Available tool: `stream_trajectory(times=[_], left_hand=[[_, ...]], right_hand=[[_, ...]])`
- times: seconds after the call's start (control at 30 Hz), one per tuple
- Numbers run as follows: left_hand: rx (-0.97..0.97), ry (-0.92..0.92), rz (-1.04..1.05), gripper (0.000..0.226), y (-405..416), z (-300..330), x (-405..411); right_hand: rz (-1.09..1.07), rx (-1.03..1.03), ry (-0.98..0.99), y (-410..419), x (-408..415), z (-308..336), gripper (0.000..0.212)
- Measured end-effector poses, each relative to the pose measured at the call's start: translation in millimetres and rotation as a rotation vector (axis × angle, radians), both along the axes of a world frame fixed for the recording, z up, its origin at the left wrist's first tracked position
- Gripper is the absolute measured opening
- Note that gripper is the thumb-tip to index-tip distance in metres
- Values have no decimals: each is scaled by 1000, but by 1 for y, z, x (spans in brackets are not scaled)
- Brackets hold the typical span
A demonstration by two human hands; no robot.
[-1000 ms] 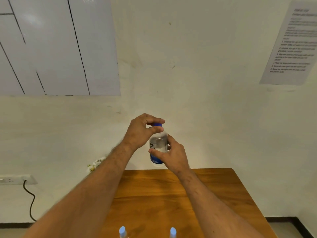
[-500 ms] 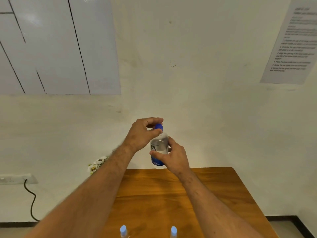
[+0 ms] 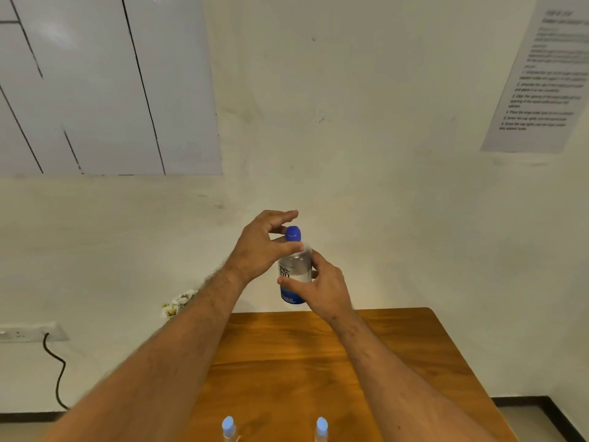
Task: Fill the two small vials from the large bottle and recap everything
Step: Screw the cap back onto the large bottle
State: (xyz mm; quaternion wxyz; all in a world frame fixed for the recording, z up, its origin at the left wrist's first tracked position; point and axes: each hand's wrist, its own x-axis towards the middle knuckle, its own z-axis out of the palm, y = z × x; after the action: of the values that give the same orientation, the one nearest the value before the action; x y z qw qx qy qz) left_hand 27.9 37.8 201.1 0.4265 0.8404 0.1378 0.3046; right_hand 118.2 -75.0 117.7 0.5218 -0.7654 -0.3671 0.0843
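At nine o'clock low on the wall sits a socket (image 3: 30, 331) with a black cord (image 3: 57, 374) hanging from it toward the floor. Above it, at ten o'clock, a white board (image 3: 95, 84) crossed by dark lines covers the wall. Small white flowers (image 3: 178, 304) peek out just beyond the left forearm.

The left hand (image 3: 261, 250) is raised over the table (image 3: 398, 362), thumb and fingers loosely curled about the blue cap (image 3: 293, 233); the thumb lies under the cap against the bottle's shoulder, the index finger arches above without clearly touching. Whether the cap is pinched I cannot tell.

The bottle (image 3: 294, 272), clear with a blue base, is held upright in the air above the table's far edge. The right hand (image 3: 322, 288) wraps its lower body from the three o'clock side, thumb across the label.

At six o'clock, two vials stand capped in light blue: the left vial (image 3: 228, 427) and the right vial (image 3: 321, 427), well apart.

At two o'clock a printed sheet (image 3: 545, 78) hangs on the wall.
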Motion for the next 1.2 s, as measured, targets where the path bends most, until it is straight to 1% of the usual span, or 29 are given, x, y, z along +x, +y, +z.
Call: stream_trajectory(times=[0.13,0.2,0.33,0.47,0.67,0.77,1.0,1.13,1.2], left_hand=[[-61,-19,-18,81,-2,-4,1],[-107,-37,-17,87,-2,-8,1],[-190,29,-17,95,1,-28,-2],[-230,80,-29,86,2,-54,-9],[-268,72,13,75,4,-87,-13],[-278,86,24,75,4,-107,-16],[-277,161,61,82,7,-157,-27],[-287,205,75,83,5,-186,-31],[-295,232,81,83,6,-201,-32]], right_hand=[[-1,-9,-3,-1,1,-2,76],[1,-3,-5,-1,1,-3,77],[11,55,20,1,0,-3,79],[55,65,28,1,-1,-8,70],[66,30,95,3,-7,-35,67],[62,11,139,4,-10,-54,65],[23,-107,135,6,-18,-103,72],[-17,-161,163,7,-22,-129,63],[-24,-206,183,8,-24,-142,64]])
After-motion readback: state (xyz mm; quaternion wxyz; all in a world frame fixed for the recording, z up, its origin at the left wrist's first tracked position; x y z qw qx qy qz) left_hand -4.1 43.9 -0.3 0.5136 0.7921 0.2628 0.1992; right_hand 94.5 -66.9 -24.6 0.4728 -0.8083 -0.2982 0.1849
